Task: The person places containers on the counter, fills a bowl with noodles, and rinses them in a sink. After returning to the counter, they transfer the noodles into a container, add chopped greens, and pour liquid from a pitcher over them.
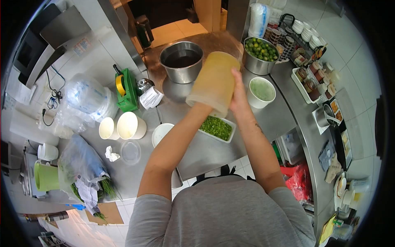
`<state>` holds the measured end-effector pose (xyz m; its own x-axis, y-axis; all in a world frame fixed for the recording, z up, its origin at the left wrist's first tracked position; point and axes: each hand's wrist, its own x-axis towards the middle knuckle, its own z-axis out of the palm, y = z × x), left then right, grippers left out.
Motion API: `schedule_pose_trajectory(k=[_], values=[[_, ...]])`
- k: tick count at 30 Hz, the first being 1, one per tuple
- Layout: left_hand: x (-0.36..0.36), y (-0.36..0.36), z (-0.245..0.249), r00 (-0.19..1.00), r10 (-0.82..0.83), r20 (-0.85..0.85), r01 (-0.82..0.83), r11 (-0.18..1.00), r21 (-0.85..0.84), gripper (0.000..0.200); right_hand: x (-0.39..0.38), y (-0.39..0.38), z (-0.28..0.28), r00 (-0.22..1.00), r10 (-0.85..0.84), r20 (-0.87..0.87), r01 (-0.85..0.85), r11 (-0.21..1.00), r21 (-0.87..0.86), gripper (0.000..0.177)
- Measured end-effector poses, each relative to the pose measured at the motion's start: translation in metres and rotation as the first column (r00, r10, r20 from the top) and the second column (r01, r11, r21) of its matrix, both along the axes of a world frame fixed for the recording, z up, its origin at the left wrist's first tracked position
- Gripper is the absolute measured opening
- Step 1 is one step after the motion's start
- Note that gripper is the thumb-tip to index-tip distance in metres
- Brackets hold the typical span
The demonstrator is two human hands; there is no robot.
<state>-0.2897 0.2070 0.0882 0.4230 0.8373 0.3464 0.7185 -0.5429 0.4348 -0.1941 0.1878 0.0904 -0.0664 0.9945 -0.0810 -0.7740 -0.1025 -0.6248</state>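
Tilted over the counter is a tall translucent yellowish plastic container (217,78), its mouth toward me. My right hand (238,90) grips its right side from outside, fingers partly behind it. My left hand (202,109) reaches into the mouth as far as the wrist; its fingers are hidden inside. Just below the container sits a white tray of chopped green onions (217,127), partly covered by my left forearm. A white tub with pale green contents (262,90) stands to the right of my right hand. Behind the container is a steel pot of dark liquid (181,59).
A steel pot of small green citrus fruits (261,50) stands at the back right. On the left are paper tubs (131,125), a clear lid (131,152), a green tape dispenser (126,90) and bagged green onions (84,164). A basket of bottles (310,84) stands at the right wall.
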Motion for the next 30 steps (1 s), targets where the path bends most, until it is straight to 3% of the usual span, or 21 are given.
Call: schedule_pose_trajectory(k=[2,5,8,11,14,17,20,23,26,29,30], values=[[-0.010,0.003,-0.023,0.985,-0.101,0.144,0.081,0.987,0.138,0.041,-0.003,-0.001,-0.004,0.998,-0.016,0.059,0.015,1.000,0.023,0.060],[-0.019,0.009,-0.041,0.831,-0.171,0.529,0.237,0.970,-0.059,0.039,-0.003,-0.001,-0.006,0.999,0.019,0.039,-0.021,0.998,0.058,0.057],[-0.022,0.009,-0.053,0.544,-0.114,0.831,0.450,0.876,-0.174,0.038,0.007,-0.001,-0.010,0.999,0.042,0.031,-0.046,0.991,0.124,0.055],[-0.021,0.007,-0.064,0.508,-0.061,0.859,0.438,0.877,-0.197,0.036,0.009,0.004,-0.025,0.996,0.022,0.081,-0.037,0.982,0.184,0.057],[-0.028,0.002,-0.067,0.282,0.072,0.957,0.604,0.761,-0.235,0.036,0.008,0.003,-0.031,0.992,0.042,0.118,-0.066,0.977,0.205,0.058],[-0.026,-0.007,-0.064,0.322,-0.069,0.944,0.567,0.813,-0.134,0.036,0.007,-0.003,-0.031,0.998,0.039,0.057,-0.049,0.981,0.188,0.057],[-0.024,-0.010,-0.063,0.621,-0.223,0.751,0.337,0.942,0.001,0.037,0.012,-0.005,-0.027,0.999,0.035,0.028,-0.040,0.981,0.188,0.056],[-0.020,-0.003,-0.072,0.681,-0.184,0.708,0.270,0.963,-0.010,0.039,0.014,0.001,-0.036,1.000,0.016,0.023,-0.020,0.983,0.183,0.056],[-0.027,-0.001,-0.077,0.222,0.090,0.971,0.662,0.717,-0.218,0.041,0.009,-0.001,-0.039,0.998,0.036,0.058,-0.044,0.987,0.154,0.056],[-0.021,-0.009,-0.063,0.539,0.006,0.842,0.413,0.870,-0.270,0.034,0.010,-0.002,-0.025,0.998,0.020,0.062,-0.027,0.992,0.124,0.056],[-0.024,-0.015,-0.058,0.727,-0.162,0.667,0.343,0.927,-0.149,0.030,0.016,-0.002,-0.022,0.998,0.038,0.042,-0.043,0.990,0.134,0.057]])
